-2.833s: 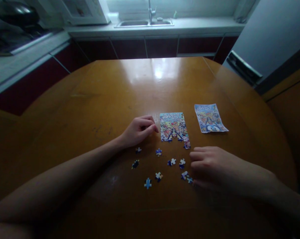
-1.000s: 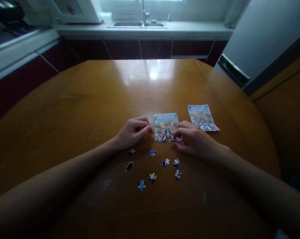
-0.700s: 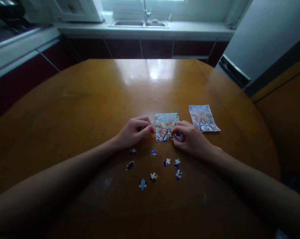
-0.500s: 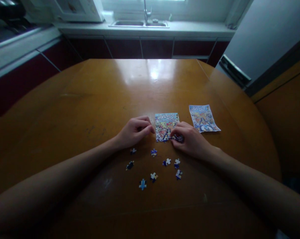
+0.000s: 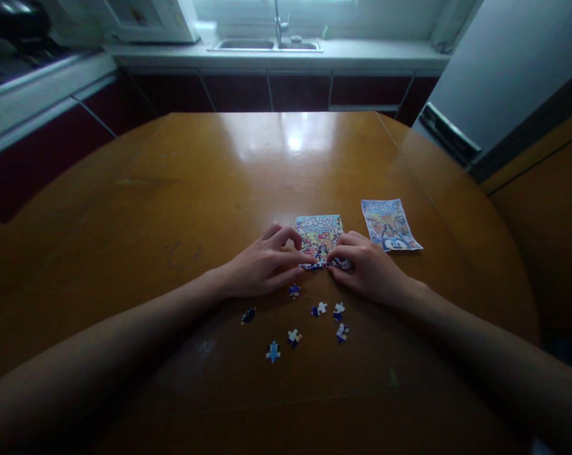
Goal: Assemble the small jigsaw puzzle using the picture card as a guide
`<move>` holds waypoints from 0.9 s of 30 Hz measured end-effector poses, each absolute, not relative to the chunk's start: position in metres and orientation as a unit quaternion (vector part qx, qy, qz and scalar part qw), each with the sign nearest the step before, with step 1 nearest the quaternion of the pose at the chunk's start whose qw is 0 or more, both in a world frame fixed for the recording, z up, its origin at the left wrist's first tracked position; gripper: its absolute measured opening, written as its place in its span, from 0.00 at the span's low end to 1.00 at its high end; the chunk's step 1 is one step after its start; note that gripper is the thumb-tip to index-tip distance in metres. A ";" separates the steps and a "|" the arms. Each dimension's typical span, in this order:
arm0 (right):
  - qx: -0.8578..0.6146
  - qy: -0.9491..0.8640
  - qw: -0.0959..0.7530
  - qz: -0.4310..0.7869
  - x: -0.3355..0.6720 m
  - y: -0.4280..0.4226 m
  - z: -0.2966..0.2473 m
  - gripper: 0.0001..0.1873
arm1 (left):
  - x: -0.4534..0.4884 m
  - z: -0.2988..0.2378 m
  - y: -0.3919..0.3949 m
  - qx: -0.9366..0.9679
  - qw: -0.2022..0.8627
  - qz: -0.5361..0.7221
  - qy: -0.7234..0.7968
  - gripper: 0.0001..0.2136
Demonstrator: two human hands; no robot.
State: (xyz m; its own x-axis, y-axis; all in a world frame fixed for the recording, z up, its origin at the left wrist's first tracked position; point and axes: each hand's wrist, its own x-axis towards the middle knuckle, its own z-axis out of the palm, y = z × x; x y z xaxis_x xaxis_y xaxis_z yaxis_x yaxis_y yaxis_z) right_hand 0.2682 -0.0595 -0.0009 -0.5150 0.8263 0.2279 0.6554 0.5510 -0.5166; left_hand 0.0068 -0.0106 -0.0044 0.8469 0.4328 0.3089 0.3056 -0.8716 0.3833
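A partly assembled jigsaw puzzle with a blue top and a crowded, many-coloured picture lies flat on the table. My left hand reaches to its lower left edge, fingers stretched out and apart, the index fingertip touching the bottom rows. At the lower right corner my right hand is closed in a pinch on a dark puzzle piece, partly hidden by the fingers. Nearer me are several loose pieces, among them a purple piece, a light blue piece and a dark piece.
A creased picture sheet lies right of the puzzle. All this rests on a large rounded wooden table. Beyond its far edge stand a counter with a sink and, at the right, a grey appliance.
My left hand has moved right and spread its fingers onto the puzzle's lower edge, its forearm and hand now covering where one loose piece was. My right hand stays nearly in place.
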 end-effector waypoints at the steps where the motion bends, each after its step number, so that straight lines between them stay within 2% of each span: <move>1: -0.436 -0.851 0.229 0.185 0.268 -0.059 -0.001 0.03 | 0.007 -0.005 -0.011 0.952 0.154 0.184 0.192 0.15; 13: -0.418 -0.859 0.240 0.171 0.269 -0.059 -0.004 0.04 | 0.006 -0.009 -0.011 0.959 0.138 0.155 0.193 0.19; 17: -0.407 -0.858 0.273 0.153 0.268 -0.060 -0.002 0.07 | 0.008 -0.010 -0.009 0.939 0.131 0.242 0.205 0.16; 21: -0.412 -0.839 0.317 0.159 0.262 -0.067 0.002 0.07 | 0.015 -0.007 -0.015 0.916 0.089 0.341 0.192 0.12; 27: -0.397 -0.821 0.339 0.232 0.251 -0.083 0.011 0.05 | 0.022 -0.004 -0.026 0.906 0.097 0.381 0.159 0.06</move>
State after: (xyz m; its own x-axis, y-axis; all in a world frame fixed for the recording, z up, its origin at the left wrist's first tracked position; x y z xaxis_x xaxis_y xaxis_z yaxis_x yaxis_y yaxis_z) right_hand 0.2515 -0.0828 0.0111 -0.4547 0.8090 0.3725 0.4948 0.5772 -0.6496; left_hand 0.0222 -0.0264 -0.0040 0.6600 0.3611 0.6587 0.2136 -0.9309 0.2963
